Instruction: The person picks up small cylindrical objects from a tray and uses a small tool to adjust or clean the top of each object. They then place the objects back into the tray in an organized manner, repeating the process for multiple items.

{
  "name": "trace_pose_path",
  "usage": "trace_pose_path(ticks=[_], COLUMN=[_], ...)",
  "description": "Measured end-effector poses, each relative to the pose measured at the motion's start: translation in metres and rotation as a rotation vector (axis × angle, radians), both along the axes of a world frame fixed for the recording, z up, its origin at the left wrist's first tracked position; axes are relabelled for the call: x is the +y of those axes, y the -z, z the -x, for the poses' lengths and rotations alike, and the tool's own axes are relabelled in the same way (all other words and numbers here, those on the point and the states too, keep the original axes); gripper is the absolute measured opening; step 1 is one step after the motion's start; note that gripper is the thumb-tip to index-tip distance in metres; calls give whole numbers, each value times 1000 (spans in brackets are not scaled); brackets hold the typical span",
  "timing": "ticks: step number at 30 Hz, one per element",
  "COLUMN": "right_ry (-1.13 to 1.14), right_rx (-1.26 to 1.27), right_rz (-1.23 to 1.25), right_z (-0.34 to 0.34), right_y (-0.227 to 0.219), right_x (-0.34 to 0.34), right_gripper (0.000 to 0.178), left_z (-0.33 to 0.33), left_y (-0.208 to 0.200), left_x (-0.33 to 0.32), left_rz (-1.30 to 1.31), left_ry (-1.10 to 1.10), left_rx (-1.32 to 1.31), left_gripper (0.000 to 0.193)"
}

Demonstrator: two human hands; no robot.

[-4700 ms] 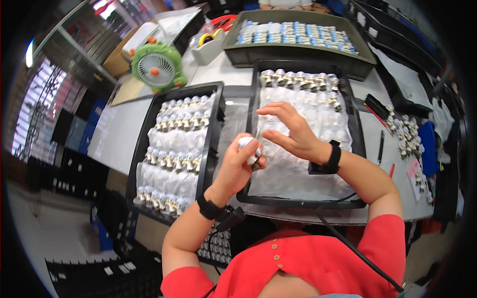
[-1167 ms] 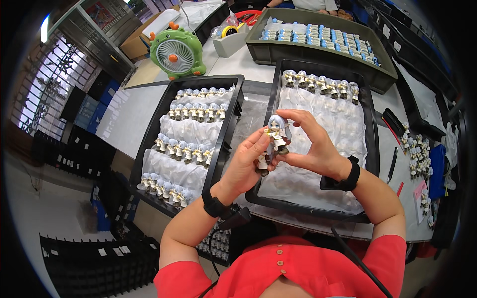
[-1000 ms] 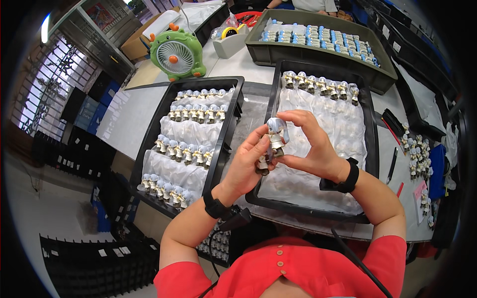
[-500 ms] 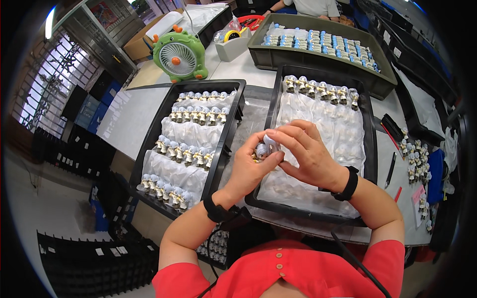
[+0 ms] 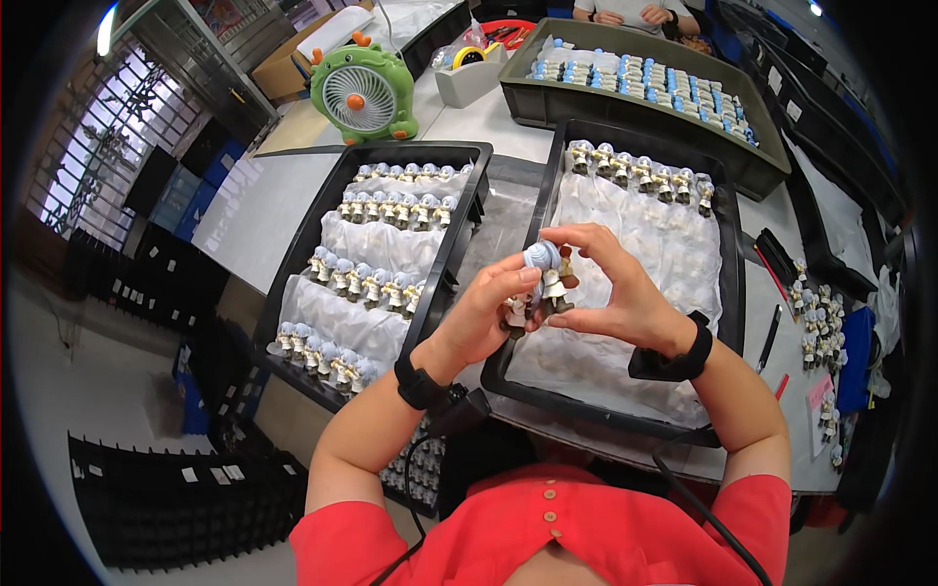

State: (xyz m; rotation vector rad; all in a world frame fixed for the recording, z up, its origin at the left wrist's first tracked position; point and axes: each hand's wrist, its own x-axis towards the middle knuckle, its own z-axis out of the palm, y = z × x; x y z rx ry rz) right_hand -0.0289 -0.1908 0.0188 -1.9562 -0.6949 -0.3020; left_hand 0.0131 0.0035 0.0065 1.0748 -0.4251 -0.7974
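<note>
Over the right-hand black tray (image 5: 735, 293), both my hands meet around small figurines with pale blue hair. My left hand (image 5: 484, 311) is closed on a white-and-dark figurine (image 5: 516, 314), partly hidden by its fingers. Just beside it, another figurine (image 5: 552, 283) stands roughly upright, its blue head touching the left fingertips. My right hand (image 5: 630, 298) spans this one, index finger at the head and thumb by the feet. A small brown-and-gold part shows behind it; whether it belongs to the same figurine I cannot tell.
Rows of figurines lie on white sheets in the left black tray (image 5: 484, 161). Behind are a green fan (image 5: 362, 93), a tape dispenser (image 5: 469, 80) and an olive crate (image 5: 635, 122) of figurines. At right lie a black knife-like tool (image 5: 770, 337) and loose figurines (image 5: 823, 327). Another person sits beyond.
My hands have opened apart a little, and the right fingers have spread. The figurines, mostly covered before, now show with body and feet. The view has shifted slightly.
</note>
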Motion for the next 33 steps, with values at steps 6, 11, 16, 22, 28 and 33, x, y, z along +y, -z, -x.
trace_pose_path(ticks=[6, 11, 16, 22, 28, 33], right_ry=[-14, -5, 3, 52, 20, -60], right_rx=[125, 119, 94, 305, 321, 599], right_rz=[-39, -22, -17, -196, -51, -270], right_z=[-2, -1, -1, -1, 0, -3], right_y=[5, 3, 4, 5, 10, 7], right_x=[-2, -2, -3, 2, 0, 3], right_gripper=[71, 73, 71, 56, 46, 37], left_z=[4, 3, 3, 6, 13, 21], left_y=[-4, 1, 4, 13, 13, -4], left_x=[-2, -2, -3, -6, -15, 5], left_rz=[41, 15, -9, -128, -145, -178], left_ry=[-16, -26, -37, -88, -12, 5], left_rx=[38, 41, 7, -133, -65, -11], left_gripper=[41, 36, 41, 36, 44, 48])
